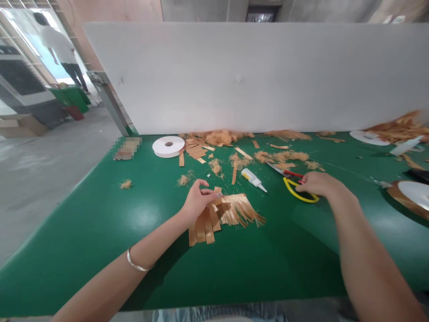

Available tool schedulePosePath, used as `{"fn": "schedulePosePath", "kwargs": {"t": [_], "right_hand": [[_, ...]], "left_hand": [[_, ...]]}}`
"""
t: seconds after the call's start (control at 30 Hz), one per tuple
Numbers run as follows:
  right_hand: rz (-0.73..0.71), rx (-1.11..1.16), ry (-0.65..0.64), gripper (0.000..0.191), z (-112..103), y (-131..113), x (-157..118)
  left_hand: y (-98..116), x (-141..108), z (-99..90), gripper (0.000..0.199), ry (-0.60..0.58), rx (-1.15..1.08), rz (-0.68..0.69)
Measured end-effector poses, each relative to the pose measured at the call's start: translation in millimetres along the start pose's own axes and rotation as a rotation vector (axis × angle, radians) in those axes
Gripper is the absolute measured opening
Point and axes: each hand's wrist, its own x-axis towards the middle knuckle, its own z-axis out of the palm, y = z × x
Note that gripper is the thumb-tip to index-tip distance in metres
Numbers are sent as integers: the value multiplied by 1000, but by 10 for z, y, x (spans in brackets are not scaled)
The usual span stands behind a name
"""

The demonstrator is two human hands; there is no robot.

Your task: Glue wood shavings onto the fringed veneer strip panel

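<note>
Pinched in my left hand (200, 199) is the upper end of a bundle of tan strips (205, 226), flat strips hanging toward me. A fringed tan piece (237, 209) spreads to the right from the same spot. My right hand (314, 184) is closed on the handles of scissors (298, 190) with red and yellow grips, whose blades point to the upper left over the green table (261, 264). Between the hands, a white glue bottle (251, 178) lies on its side with its nozzle toward the lower right.
Along the white partition (234, 80) lie tan shavings (221, 137) and cut strips (196, 148). A white roll (168, 146) stands at the back left. At the right edge is another roll (410, 194). A person (60, 47) is in the far left background.
</note>
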Motion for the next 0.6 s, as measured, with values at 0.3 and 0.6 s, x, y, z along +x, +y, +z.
{"fn": "schedulePosePath", "kwargs": {"t": [0.3, 0.6], "right_hand": [[212, 586, 337, 16, -308, 317, -148], [-440, 1271, 117, 43, -203, -559, -331]], "left_hand": [[-75, 46, -11, 51, -6, -78, 31], [-86, 71, -19, 51, -8, -173, 47]]}}
